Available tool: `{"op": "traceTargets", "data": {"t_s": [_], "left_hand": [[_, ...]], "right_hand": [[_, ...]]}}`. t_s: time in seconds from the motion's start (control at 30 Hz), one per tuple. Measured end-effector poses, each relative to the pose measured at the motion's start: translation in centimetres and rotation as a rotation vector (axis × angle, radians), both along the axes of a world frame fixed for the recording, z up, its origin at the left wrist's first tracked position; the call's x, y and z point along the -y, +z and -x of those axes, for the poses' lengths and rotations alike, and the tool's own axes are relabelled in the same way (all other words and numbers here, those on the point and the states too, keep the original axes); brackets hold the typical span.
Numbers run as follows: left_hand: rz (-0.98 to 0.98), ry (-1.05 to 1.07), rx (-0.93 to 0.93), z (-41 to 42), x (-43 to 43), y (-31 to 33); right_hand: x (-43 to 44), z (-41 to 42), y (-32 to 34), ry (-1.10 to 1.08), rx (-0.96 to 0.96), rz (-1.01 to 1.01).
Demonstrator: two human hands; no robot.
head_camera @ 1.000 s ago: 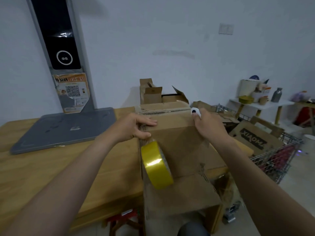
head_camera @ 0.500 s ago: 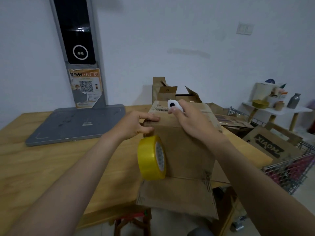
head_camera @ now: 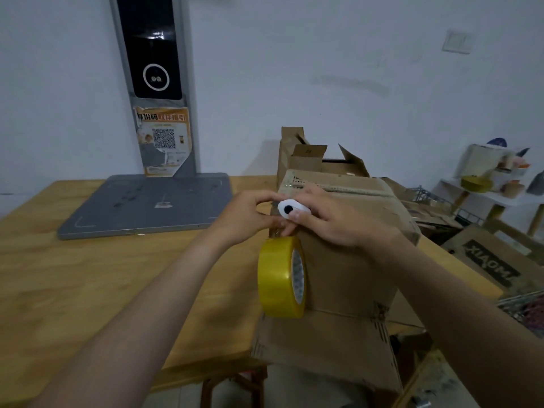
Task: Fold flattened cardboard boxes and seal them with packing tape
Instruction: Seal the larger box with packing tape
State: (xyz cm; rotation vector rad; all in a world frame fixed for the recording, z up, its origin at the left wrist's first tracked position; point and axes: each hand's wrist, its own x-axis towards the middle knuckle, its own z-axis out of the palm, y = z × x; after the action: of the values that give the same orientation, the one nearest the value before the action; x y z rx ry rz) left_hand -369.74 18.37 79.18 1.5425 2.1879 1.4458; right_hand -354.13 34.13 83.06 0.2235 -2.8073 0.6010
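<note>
- Cardboard box stands upright at the near right edge of the wooden surface, and its lower flap hangs open toward the person.
- A yellow tape roll hangs against the box's left front edge, just below both hands.
- Left hand: the fingers are curled and pinch at the box's upper left corner. Whether they hold tape or cardboard cannot be told.
- Right hand: the fingers are curled round a small white cutter, held at the same corner and touching the left fingertips.
- A grey scale lies on the surface to the left, and open cartons stand behind the box.
</note>
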Motion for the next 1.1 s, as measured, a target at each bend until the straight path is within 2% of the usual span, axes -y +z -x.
{"op": "traceTargets", "data": {"t_s": [0.07, 0.13, 0.2, 0.27, 0.3, 0.4, 0.5, 0.63, 0.87, 1.1], "left_hand": [[-0.019, 0.069, 0.017, -0.7, 0.3, 0.1], [-0.023, 0.252, 0.099, -1.7, 1.3, 0.0], [0.115, 0.365, 0.267, -3.2, 2.9, -0.3], [0.294, 0.297, 0.484, -4.7, 4.3, -1.0], [0.309, 0.224, 0.604, -5.4, 4.7, -1.4], [0.122, 0.101, 0.926, -6.9, 4.7, -2.4], [-0.02, 0.123, 1.087, -7.9, 4.0, -2.7], [-0.091, 0.154, 1.305, -8.8, 3.2, -2.2], [-0.063, 0.16, 1.262, -8.6, 2.6, -1.9], [0.096, 0.16, 1.212, -9.8, 1.9, -3.4]], "right_hand": [[-0.2, 0.0, 0.0, 0.001, -0.007, -0.015], [-0.5, 0.1, -0.2, 0.003, -0.012, -0.035], [-0.7, 0.2, -0.3, -0.021, 0.005, -0.043], [-0.7, 0.5, -0.4, -0.044, 0.008, -0.057], [-0.6, 0.6, -0.5, -0.049, 0.003, -0.066], [-0.5, 0.5, -0.4, -0.044, -0.005, -0.069], [-0.3, 0.3, -0.3, -0.05, 0.012, -0.059], [0.0, 0.3, -0.1, -0.066, 0.062, -0.082], [-0.2, 0.6, -0.1, -0.047, 0.097, -0.14], [-0.3, 0.7, -0.7, -0.078, 0.011, -0.249]]}}
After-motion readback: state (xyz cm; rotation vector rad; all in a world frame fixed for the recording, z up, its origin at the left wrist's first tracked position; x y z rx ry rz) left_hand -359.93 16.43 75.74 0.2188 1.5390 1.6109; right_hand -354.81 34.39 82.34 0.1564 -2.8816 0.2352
